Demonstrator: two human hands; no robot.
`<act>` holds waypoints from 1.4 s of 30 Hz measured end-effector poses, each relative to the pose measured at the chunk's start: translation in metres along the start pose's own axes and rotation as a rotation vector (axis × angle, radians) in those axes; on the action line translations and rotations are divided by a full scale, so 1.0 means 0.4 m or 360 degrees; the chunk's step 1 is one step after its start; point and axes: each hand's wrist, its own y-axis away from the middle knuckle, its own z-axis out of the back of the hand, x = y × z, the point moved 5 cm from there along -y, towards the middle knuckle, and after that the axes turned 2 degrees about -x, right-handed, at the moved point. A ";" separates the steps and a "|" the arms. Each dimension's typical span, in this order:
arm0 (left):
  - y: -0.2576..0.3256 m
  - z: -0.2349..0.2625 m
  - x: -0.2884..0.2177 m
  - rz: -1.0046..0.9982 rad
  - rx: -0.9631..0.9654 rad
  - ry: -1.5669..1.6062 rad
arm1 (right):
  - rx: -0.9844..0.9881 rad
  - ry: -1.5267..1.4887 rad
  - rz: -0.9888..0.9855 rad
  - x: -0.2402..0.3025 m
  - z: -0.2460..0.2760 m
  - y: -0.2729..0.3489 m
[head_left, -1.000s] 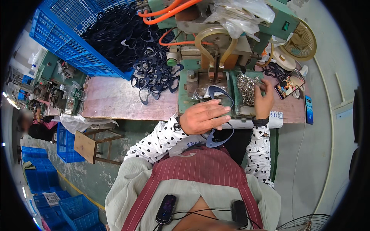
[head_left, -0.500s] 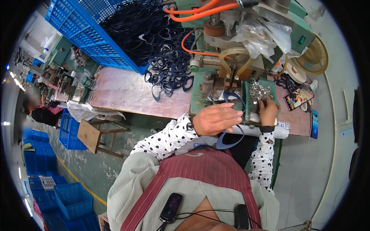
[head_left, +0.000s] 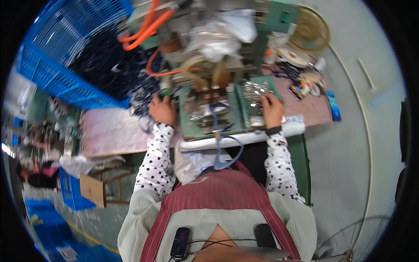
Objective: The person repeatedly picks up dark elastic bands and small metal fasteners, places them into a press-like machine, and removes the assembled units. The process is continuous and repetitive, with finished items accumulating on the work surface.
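Observation:
At the edge of the heap of dark blue loop-shaped strips (head_left: 142,98) is my left hand (head_left: 163,111), fingers somewhat apart, nothing visible in them; motion blurs it. My right hand (head_left: 273,110) reaches into a green tray (head_left: 241,102) of small shiny metal pieces (head_left: 255,90). Its fingers are bent together over the pieces; what they pinch is hidden. Between my hands, a blue loop-shaped strip (head_left: 235,143) hangs from the working point of a green press machine (head_left: 187,126) down over the table's front edge. Neither hand touches that strip.
A large blue crate (head_left: 56,72) full of dark strips leans at the far left. Orange hoses (head_left: 150,26) and plastic bags (head_left: 216,39) are on the machine. At the right are a fan (head_left: 310,30) and a blue packet (head_left: 333,106). A wooden stool (head_left: 93,190) stands left.
My left hand has left the blue strip in front of the machine and moved left to the heap. My right hand stays at the metal pieces. The whole view has shifted.

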 end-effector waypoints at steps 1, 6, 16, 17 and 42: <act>-0.002 -0.030 -0.004 -0.0021 -0.0009 -0.0116 | -0.0095 0.0051 0.0051 0.002 0.004 0.003; 0.017 -0.075 0.011 -0.0462 -0.0174 0.0205 | -0.0208 0.0183 0.0047 -0.009 0.014 0.016; 0.019 0.200 0.077 -0.0696 -0.0462 0.0681 | -0.0103 -0.0010 0.0250 0.063 0.006 -0.003; 0.021 0.199 0.079 -0.0505 -0.0487 0.0806 | -0.0047 -0.0112 0.0170 0.086 0.001 -0.005; 0.169 0.471 -0.332 -0.1976 -0.0388 0.1664 | 0.0590 -0.1024 -0.0351 0.410 -0.082 0.034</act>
